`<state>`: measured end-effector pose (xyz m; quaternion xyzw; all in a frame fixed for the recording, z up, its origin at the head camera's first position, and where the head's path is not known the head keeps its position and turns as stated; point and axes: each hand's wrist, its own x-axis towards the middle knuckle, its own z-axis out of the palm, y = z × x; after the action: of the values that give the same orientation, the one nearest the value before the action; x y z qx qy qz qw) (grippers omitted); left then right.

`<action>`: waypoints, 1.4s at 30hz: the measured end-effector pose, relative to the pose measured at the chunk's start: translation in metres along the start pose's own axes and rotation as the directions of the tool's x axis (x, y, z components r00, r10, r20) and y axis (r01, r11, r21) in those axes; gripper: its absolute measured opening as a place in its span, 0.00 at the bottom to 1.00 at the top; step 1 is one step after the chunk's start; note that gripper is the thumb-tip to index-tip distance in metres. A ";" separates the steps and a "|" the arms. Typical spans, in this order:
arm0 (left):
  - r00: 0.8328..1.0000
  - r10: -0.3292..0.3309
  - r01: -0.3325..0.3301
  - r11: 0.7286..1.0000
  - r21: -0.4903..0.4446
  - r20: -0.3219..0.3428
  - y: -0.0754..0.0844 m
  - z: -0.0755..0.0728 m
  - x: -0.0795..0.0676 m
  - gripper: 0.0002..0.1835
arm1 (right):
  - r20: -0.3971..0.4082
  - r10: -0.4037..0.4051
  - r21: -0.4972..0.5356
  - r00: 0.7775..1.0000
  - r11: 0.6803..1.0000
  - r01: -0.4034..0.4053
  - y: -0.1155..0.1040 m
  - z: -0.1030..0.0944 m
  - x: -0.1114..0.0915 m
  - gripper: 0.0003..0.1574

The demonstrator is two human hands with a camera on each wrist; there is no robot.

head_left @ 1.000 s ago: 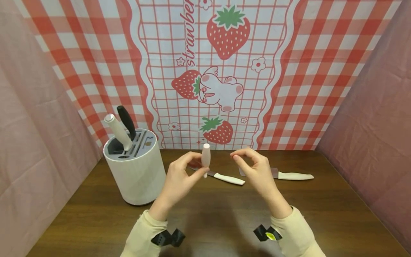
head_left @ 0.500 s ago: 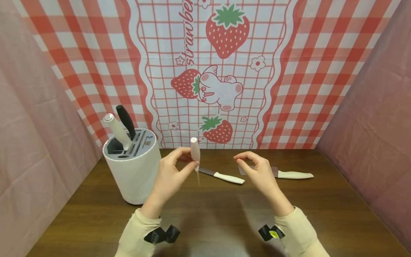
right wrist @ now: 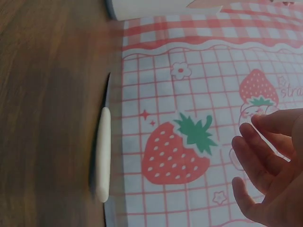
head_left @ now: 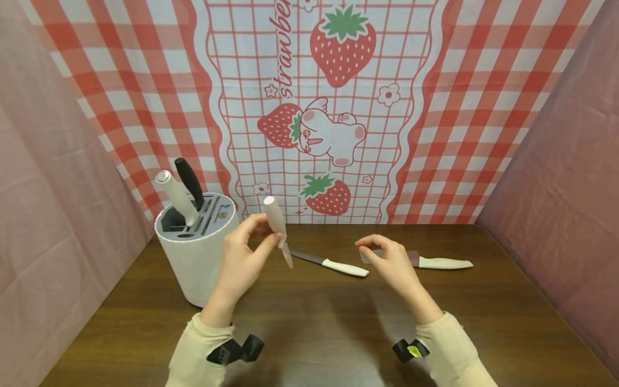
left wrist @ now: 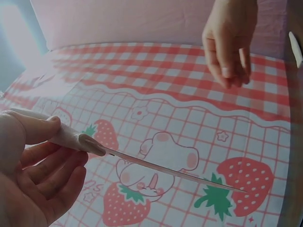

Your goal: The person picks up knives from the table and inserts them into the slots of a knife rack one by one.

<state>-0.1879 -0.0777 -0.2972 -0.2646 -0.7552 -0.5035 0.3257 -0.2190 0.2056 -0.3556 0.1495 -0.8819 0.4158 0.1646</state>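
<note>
I have the person's left hand [head_left: 240,263] pinching a small knife [head_left: 275,216] by its pale handle between thumb and fingers, raised above the table [head_left: 329,333]. Its long axis slants: handle end up and to the left, blade down and to the right. That tilt against the knife block [head_left: 188,263] is, I judge, the relation that counts: the block stands to the left, its slotted top facing up, while the tip points away from it. The left hand is clearly the nearer one to the block.

I see the right hand [head_left: 389,266] well apart on the right, its fingers loosely bent and holding nothing. A slim knife [head_left: 345,268] lies between the hands on the far part of the table, and a broad knife [head_left: 445,263] lies beyond the right hand. The held blade is small and blurred from the head, so I can't tell how high its tip hangs.
</note>
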 end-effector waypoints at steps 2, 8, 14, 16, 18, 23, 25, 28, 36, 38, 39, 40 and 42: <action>1.000 0.001 -0.001 1.000 -0.010 -0.011 0.000 -0.002 0.001 0.11 | 0.018 0.020 -0.003 1.000 1.000 -0.020 0.004 0.001 0.001 0.10; 1.000 0.002 -0.003 0.998 -0.063 -0.023 0.001 -0.009 0.004 0.10 | 0.056 0.059 -0.028 0.997 0.998 -0.058 0.013 0.006 0.002 0.09; 0.996 0.039 -0.042 0.998 -0.038 -0.080 0.001 -0.016 0.009 0.10 | 0.088 0.085 -0.062 0.992 0.995 -0.080 0.022 0.010 0.002 0.09; 0.993 0.053 -0.056 0.998 -0.034 -0.101 0.001 -0.019 0.011 0.11 | 0.098 0.094 -0.075 0.991 0.993 -0.087 0.026 0.011 0.002 0.09; 0.991 0.056 -0.061 0.997 -0.039 -0.118 0.002 -0.022 0.012 0.11 | 0.107 0.098 -0.088 0.989 0.992 -0.088 0.030 0.013 0.002 0.10; 0.984 0.074 -0.084 0.995 -0.057 -0.162 0.004 -0.030 0.018 0.11 | 0.117 0.106 -0.113 0.987 0.989 -0.092 0.038 0.016 0.002 0.10; 0.981 0.082 -0.093 0.994 -0.056 -0.176 0.006 -0.033 0.020 0.11 | 0.120 0.106 -0.120 0.987 0.989 -0.091 0.041 0.018 0.002 0.11; 0.978 0.075 -0.086 0.995 -0.051 -0.197 0.007 -0.037 0.022 0.11 | 0.128 0.097 -0.132 0.987 0.988 -0.080 0.043 0.020 0.002 0.11; 0.962 0.050 -0.064 0.997 -0.043 -0.268 0.008 -0.047 0.025 0.11 | 0.146 0.093 -0.151 0.985 0.986 -0.071 0.048 0.025 0.000 0.11; 0.957 0.051 -0.068 0.997 -0.047 -0.285 0.008 -0.049 0.026 0.11 | 0.151 0.103 -0.156 0.983 0.985 -0.079 0.049 0.026 0.001 0.12; 0.955 0.054 -0.071 0.996 -0.047 -0.293 0.009 -0.050 0.027 0.11 | 0.154 0.105 -0.159 0.982 0.984 -0.080 0.051 0.027 0.001 0.12; 0.952 0.057 -0.074 0.996 -0.048 -0.301 0.009 -0.051 0.027 0.11 | 0.156 0.109 -0.162 0.982 0.983 -0.083 0.052 0.028 0.001 0.12; 0.947 0.062 -0.080 0.996 -0.044 -0.316 0.008 -0.053 0.028 0.11 | 0.160 0.111 -0.168 0.981 0.982 -0.084 0.054 0.029 0.000 0.12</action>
<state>-0.1878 -0.1220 -0.2564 -0.2168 -0.6693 -0.5482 0.4522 -0.2458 0.2153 -0.4098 0.1271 -0.9295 0.3369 0.0801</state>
